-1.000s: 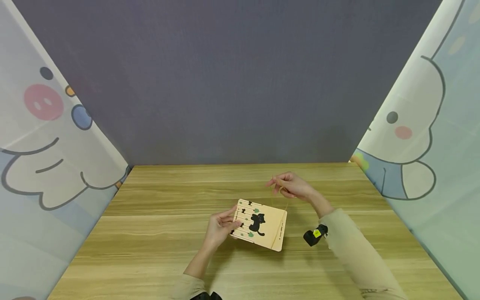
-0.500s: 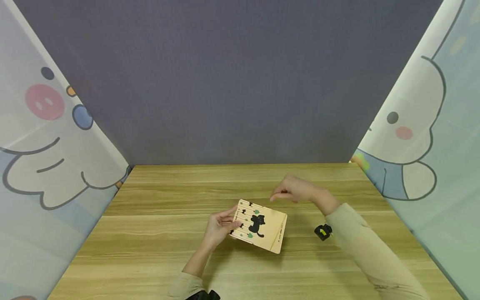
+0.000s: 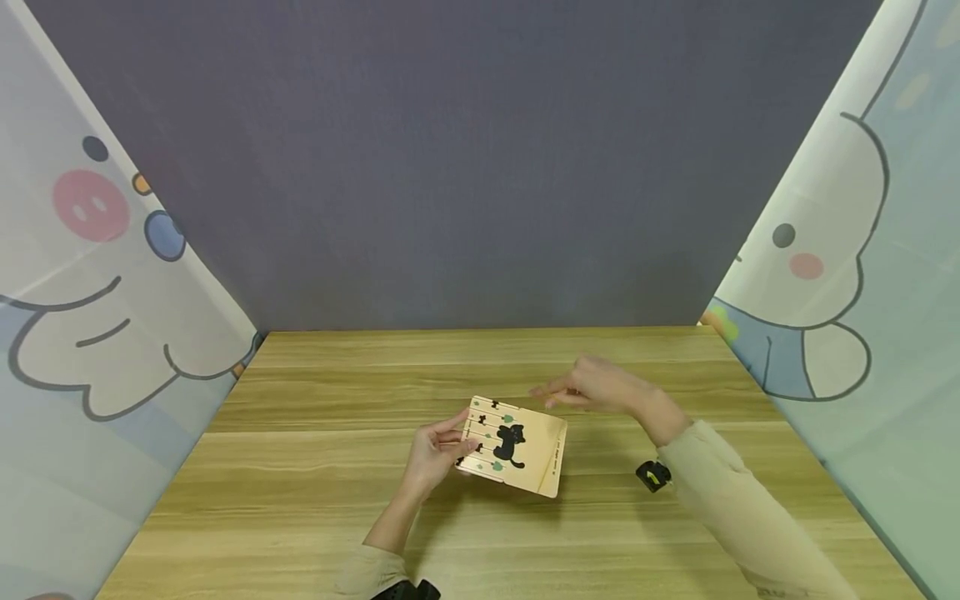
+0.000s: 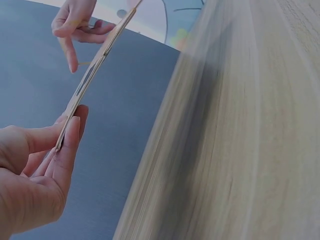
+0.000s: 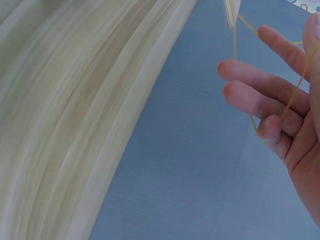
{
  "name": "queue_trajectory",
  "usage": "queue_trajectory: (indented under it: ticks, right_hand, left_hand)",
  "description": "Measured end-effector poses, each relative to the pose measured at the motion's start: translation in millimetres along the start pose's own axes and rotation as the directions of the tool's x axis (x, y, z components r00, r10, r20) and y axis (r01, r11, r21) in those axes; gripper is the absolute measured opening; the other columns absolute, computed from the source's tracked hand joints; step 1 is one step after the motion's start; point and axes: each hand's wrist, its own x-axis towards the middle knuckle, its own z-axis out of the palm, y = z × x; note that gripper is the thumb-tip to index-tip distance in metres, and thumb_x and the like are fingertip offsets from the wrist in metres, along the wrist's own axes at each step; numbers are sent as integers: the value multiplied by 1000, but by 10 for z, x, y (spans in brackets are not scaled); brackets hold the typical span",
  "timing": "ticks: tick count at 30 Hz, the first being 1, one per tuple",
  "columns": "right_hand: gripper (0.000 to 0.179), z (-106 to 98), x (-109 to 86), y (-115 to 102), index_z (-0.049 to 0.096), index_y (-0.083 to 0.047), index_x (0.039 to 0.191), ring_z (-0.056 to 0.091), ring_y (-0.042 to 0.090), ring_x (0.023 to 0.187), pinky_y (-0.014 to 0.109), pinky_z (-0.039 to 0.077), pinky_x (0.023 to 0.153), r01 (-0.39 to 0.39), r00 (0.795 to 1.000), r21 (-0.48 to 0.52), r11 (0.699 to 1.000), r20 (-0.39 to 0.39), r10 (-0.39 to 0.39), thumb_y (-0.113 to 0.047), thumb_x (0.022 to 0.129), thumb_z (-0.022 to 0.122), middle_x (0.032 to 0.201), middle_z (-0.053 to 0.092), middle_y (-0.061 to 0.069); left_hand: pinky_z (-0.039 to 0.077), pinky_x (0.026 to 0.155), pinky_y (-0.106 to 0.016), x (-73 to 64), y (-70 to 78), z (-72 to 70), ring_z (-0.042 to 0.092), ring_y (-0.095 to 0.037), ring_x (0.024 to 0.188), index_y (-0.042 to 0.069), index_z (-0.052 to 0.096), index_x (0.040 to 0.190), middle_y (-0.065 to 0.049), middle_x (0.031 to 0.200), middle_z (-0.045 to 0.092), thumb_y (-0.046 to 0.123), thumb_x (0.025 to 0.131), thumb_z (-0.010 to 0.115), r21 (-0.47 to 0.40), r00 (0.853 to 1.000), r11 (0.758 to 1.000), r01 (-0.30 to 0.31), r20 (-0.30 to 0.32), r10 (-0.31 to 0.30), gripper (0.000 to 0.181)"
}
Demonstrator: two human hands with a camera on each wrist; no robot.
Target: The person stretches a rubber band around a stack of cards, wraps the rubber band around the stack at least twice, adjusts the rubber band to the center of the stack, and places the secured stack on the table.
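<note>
A small cream notebook (image 3: pixel 536 462) with a black cat on its cover is tilted above the table. My left hand (image 3: pixel 435 457) pinches its left edge, thumb on the cover and fingers behind. The left wrist view shows the notebook (image 4: pixel 92 75) edge-on, its layers thin and close together. Beyond the top right corner is my right hand (image 3: pixel 600 387), palm turned down. A thin yellow rubber band (image 5: pixel 235 47) runs from the notebook (image 5: pixel 231 12) and loops around the right hand's spread fingers, with the little finger (image 5: pixel 270 127) curled at it.
The wood-grain table (image 3: pixel 315 467) stretches below both hands. A dark grey panel (image 3: pixel 480 167) rises behind it. Cartoon-printed curtains (image 3: pixel 825 250) flank the table. Black wrist cameras (image 3: pixel 652 476) hang at the sleeves.
My right hand has turned from raised fingers to palm down, lowering slightly and ending with the index finger stretched leftward. The notebook has shifted slightly left in my left hand's grip.
</note>
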Motion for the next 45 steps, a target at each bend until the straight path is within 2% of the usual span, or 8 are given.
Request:
queue_trajectory:
  ticks: [4, 9, 13, 16, 24, 28, 40, 45]
  right_hand:
    - [33, 38, -57, -32, 61, -14, 115, 22, -9, 36, 10, 31, 36, -40, 999, 54, 998, -5, 40, -31, 88, 54, 75, 66, -6]
    - [42, 129, -120, -56, 55, -9, 122, 43, -4, 47, 17, 48, 53, -56, 998, 147, 988, -24, 60, -33, 87, 54, 116, 58, 4]
    - [49, 226, -150, -66, 52, -6, 124, 61, 9, 75, 24, 52, 69, -13, 996, 145, 989, -86, 26, -33, 83, 59, 120, 54, 6]
    - [53, 293, -172, -83, 52, -5, 123, 54, 21, 104, 32, 49, 83, 1, 990, 146, 989, -141, 19, -31, 79, 65, 121, 54, 7]
    - [69, 445, -239, -164, 51, -19, 127, 50, 26, 109, 47, 44, 86, -82, 965, 144, 986, -238, 115, -41, 66, 74, 122, 53, 8]
    - [77, 526, -266, -189, 46, -26, 130, 41, 32, 116, 56, 37, 88, -131, 956, 175, 976, -238, 171, -46, 62, 75, 130, 43, 14]
    - [91, 654, -246, -294, 40, -24, 134, 33, 34, 120, 62, 32, 88, -115, 933, 220, 969, -311, 181, -33, 54, 83, 139, 26, 11]
    - [92, 690, -222, -332, 40, -17, 134, 35, 34, 116, 59, 36, 86, -107, 917, 255, 961, -349, 195, -31, 53, 83, 136, 28, 16]
  left_hand:
    - [54, 54, -31, -7, -7, 4, 63, -36, 74, -7, 46, 122, -30, 90, 60, -12, 74, 63, -26, 1000, 1000, -2, -6, 2, 51]
    - [54, 54, -26, -2, -6, 13, 64, -33, 73, -8, 46, 122, -29, 89, 61, -11, 74, 63, -19, 999, 1000, -12, -32, 12, 51]
    - [53, 53, -24, -2, -9, 16, 64, -29, 71, -7, 47, 121, -28, 87, 61, -9, 74, 64, -5, 998, 1000, -22, -52, 22, 50]
    - [54, 56, -27, -5, -18, 14, 64, -29, 71, -8, 47, 120, -29, 87, 61, -10, 73, 65, -16, 998, 999, -31, -59, 30, 50]
    - [53, 51, -22, -19, 17, 14, 65, -26, 68, -5, 50, 120, -26, 85, 63, -9, 74, 65, -8, 995, 1000, -6, -99, 5, 49]
    - [54, 50, -38, -26, 42, 21, 65, -27, 67, -4, 50, 121, -27, 85, 62, -9, 74, 65, -31, 993, 1000, -4, -121, 0, 50]
    - [51, 54, -49, -15, 87, 18, 65, -17, 66, -2, 50, 121, -24, 85, 63, -9, 74, 65, -96, 986, 995, 3, -164, -19, 50]
    - [53, 51, -41, -12, 116, 32, 65, -16, 67, -1, 49, 122, -25, 88, 63, -9, 73, 65, -104, 982, 995, 4, -188, -24, 52]
